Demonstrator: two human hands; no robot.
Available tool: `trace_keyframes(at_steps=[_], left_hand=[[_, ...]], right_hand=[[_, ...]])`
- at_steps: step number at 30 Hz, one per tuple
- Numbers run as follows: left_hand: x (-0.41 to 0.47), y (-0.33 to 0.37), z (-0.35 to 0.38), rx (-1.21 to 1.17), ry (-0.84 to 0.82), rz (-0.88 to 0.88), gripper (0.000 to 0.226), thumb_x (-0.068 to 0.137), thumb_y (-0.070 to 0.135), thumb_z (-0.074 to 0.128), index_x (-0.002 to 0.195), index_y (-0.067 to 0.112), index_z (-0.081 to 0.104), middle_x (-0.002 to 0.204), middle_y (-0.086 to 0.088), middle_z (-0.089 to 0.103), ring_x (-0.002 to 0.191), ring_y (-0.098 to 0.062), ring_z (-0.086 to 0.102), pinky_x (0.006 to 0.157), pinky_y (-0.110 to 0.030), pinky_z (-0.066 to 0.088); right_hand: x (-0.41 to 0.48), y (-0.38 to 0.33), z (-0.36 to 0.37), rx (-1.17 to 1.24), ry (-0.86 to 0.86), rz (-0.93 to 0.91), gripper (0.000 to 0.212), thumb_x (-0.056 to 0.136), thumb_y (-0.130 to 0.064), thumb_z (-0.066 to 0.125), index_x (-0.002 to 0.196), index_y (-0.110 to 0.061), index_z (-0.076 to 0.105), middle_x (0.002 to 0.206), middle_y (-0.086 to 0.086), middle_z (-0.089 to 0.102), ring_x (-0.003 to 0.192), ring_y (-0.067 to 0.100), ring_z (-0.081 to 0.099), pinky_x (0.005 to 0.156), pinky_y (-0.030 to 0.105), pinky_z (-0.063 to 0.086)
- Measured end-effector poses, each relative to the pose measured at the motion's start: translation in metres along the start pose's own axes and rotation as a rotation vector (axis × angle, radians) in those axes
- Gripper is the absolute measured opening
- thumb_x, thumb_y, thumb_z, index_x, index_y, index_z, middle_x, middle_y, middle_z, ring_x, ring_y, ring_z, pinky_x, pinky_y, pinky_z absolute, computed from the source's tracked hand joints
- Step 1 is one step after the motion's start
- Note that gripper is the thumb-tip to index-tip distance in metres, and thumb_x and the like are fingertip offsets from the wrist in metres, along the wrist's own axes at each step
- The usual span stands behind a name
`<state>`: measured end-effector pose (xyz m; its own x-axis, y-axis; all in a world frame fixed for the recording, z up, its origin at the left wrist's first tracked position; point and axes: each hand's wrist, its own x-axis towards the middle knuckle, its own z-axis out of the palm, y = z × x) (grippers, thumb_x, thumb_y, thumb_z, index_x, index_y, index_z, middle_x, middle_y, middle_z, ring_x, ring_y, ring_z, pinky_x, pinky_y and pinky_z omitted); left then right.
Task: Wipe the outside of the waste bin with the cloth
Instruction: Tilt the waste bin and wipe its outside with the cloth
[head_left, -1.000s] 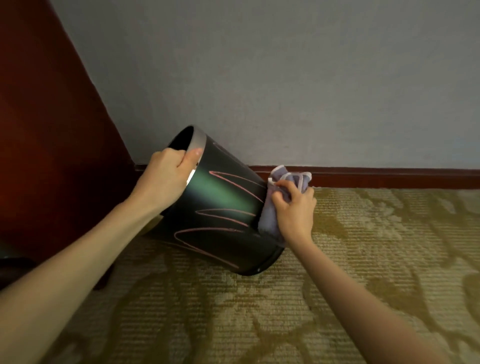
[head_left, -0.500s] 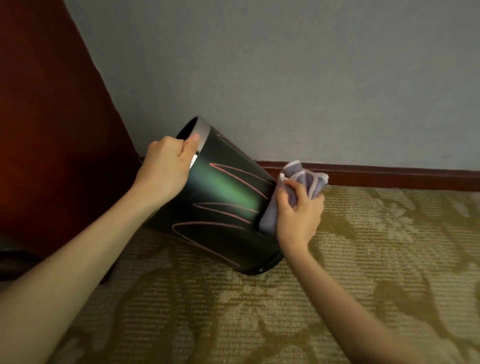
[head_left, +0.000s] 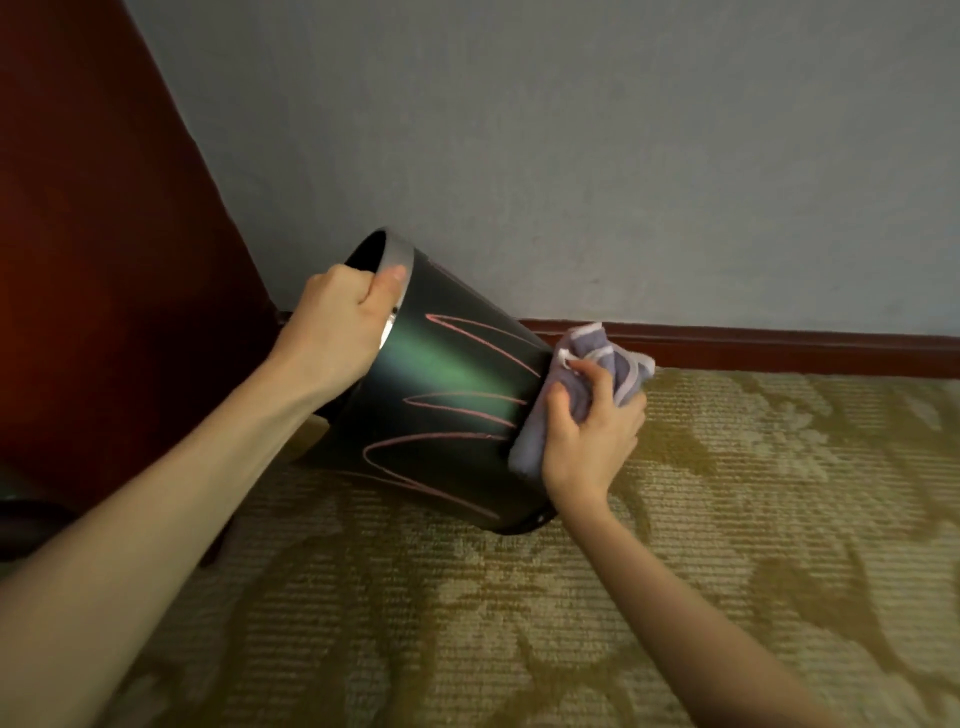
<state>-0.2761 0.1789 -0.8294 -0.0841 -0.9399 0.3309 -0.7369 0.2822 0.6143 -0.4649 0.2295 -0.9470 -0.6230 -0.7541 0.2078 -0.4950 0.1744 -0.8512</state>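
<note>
Two hands are on the job, and we see both clearly. Our left hand (head_left: 340, 322) is clenched on the silver rim of the waste bin (head_left: 447, 410), thumb lying along the outside of the band and fingers curled over into the opening. Our right hand (head_left: 589, 431) grips the cloth (head_left: 602, 353) and presses it against the bin's side near the base, so the bin sits between the two hands, left one at the top and right one at the bottom.

We have the bin tipped over, its mouth pointing up and to the left, its lower edge down at the carpet (head_left: 727, 545), close to the wall (head_left: 571, 156) and the dark red baseboard (head_left: 779, 345). It is a dark, tapering bin with a green sheen along its side and pink zigzag lines drawn across it. The cloth is pale lilac with a lighter border, bunched up, part of it sticking out above our fingers.
</note>
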Motion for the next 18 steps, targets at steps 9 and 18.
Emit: trace_keyframes(at_steps=[9, 18], left_hand=[[-0.011, -0.021, -0.009, -0.046, -0.004, -0.010, 0.059, 0.099, 0.031, 0.041, 0.058, -0.011, 0.045, 0.048, -0.013, 0.041, 0.045, -0.025, 0.036, 0.051, -0.034, 0.029], [-0.012, -0.005, -0.007, 0.031, 0.068, -0.097, 0.058, 0.099, 0.030, 0.039, 0.044, 0.010, 0.034, 0.044, -0.004, 0.033, 0.042, -0.016, 0.033, 0.044, -0.028, 0.023]], right_hand=[[0.091, -0.027, 0.024, -0.126, -0.406, 0.035, 0.045, 0.081, -0.056, 0.048, 0.111, -0.029, 0.069, 0.123, 0.015, 0.055, 0.111, 0.038, 0.055, 0.098, 0.048, 0.045], [0.075, -0.025, 0.022, -0.123, -0.318, 0.055, 0.037, 0.086, -0.047, 0.044, 0.111, -0.029, 0.066, 0.120, 0.020, 0.054, 0.110, 0.039, 0.052, 0.096, 0.049, 0.044]])
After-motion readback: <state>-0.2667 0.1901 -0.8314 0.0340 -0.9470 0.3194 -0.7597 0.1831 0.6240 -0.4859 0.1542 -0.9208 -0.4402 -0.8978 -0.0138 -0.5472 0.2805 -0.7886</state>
